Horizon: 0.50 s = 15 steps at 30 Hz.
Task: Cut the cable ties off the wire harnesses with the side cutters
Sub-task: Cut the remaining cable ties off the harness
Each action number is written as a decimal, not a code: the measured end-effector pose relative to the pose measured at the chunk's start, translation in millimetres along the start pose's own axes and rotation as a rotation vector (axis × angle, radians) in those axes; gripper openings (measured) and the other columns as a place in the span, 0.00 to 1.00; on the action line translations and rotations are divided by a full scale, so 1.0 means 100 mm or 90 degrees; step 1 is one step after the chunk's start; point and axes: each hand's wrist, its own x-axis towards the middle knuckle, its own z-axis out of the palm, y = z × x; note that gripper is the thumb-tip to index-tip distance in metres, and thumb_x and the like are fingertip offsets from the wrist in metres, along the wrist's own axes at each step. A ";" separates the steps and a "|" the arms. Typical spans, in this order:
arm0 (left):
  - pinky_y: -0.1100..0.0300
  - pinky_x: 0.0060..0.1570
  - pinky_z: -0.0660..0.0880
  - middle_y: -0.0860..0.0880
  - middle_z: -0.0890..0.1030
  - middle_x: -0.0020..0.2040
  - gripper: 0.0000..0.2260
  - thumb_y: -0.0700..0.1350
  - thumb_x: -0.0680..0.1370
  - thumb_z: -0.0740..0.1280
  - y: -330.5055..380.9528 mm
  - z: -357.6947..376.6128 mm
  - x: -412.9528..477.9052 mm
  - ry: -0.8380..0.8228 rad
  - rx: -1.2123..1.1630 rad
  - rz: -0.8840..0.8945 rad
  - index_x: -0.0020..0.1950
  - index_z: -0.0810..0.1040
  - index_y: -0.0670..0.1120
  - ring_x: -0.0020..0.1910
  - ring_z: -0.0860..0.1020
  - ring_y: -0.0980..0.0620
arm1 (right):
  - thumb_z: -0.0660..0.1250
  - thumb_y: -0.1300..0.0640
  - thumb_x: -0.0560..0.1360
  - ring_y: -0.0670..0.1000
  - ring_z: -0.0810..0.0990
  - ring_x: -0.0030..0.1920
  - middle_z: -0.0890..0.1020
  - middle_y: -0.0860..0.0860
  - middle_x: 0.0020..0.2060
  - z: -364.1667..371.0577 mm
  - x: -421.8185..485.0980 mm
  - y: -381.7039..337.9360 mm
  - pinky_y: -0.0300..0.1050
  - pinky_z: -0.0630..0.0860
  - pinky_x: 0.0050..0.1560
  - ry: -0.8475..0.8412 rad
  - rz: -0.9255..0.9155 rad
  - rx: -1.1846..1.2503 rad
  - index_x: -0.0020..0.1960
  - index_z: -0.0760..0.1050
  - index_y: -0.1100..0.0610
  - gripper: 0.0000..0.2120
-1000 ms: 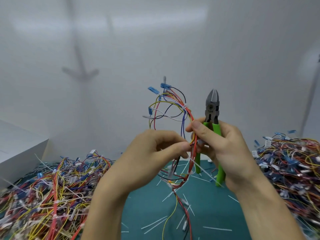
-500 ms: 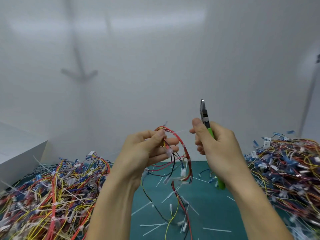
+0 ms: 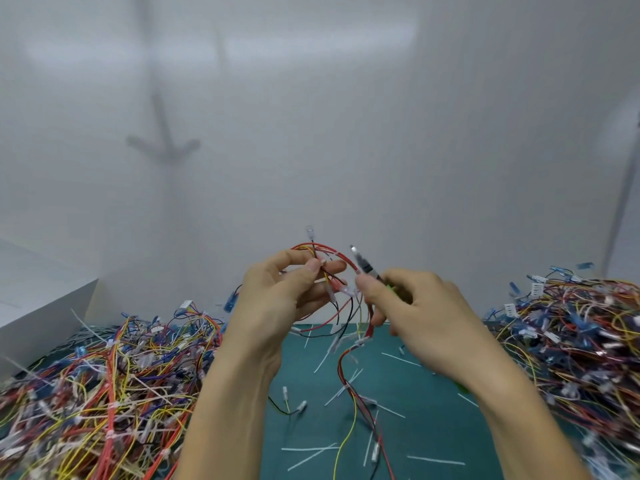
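Side cutters (image 3: 363, 263), gripped in the right hand (image 3: 426, 317), are pointing up-left, nose just beside the wire harness (image 3: 337, 253) that the left hand (image 3: 277, 299) is pinching.

Above the teal bench (image 3: 408, 389), the wire harness (image 3: 337, 254) is red, yellow and black, the side cutters (image 3: 363, 265) grey with green handles; on it lie white cable-tie offcuts (image 3: 435, 460), and both its ends hold red-yellow-blue-black wire heaps (image 3: 104, 393).

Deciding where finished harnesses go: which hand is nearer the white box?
Left. The left hand is mid-frame, right of the white box; the right hand is farther right still.
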 end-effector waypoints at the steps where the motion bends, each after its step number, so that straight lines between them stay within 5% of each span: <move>1: 0.61 0.41 0.82 0.47 0.87 0.43 0.03 0.38 0.81 0.64 -0.01 0.01 0.00 0.000 0.017 0.008 0.50 0.78 0.41 0.36 0.85 0.53 | 0.55 0.27 0.69 0.50 0.81 0.36 0.84 0.48 0.33 0.01 0.00 0.00 0.53 0.80 0.43 -0.019 0.002 0.008 0.41 0.78 0.54 0.31; 8: 0.64 0.36 0.80 0.46 0.86 0.37 0.03 0.37 0.80 0.65 -0.01 0.05 -0.02 0.012 0.042 0.045 0.49 0.79 0.39 0.32 0.82 0.53 | 0.58 0.29 0.73 0.48 0.82 0.33 0.84 0.46 0.32 0.00 -0.01 0.04 0.50 0.80 0.42 -0.120 0.010 0.042 0.39 0.79 0.51 0.26; 15: 0.65 0.37 0.80 0.48 0.85 0.34 0.04 0.36 0.79 0.66 -0.04 0.07 -0.01 0.007 0.066 0.080 0.45 0.79 0.42 0.30 0.81 0.55 | 0.57 0.28 0.70 0.46 0.81 0.30 0.84 0.47 0.31 0.01 -0.02 0.03 0.47 0.79 0.39 -0.109 0.022 0.081 0.38 0.79 0.52 0.28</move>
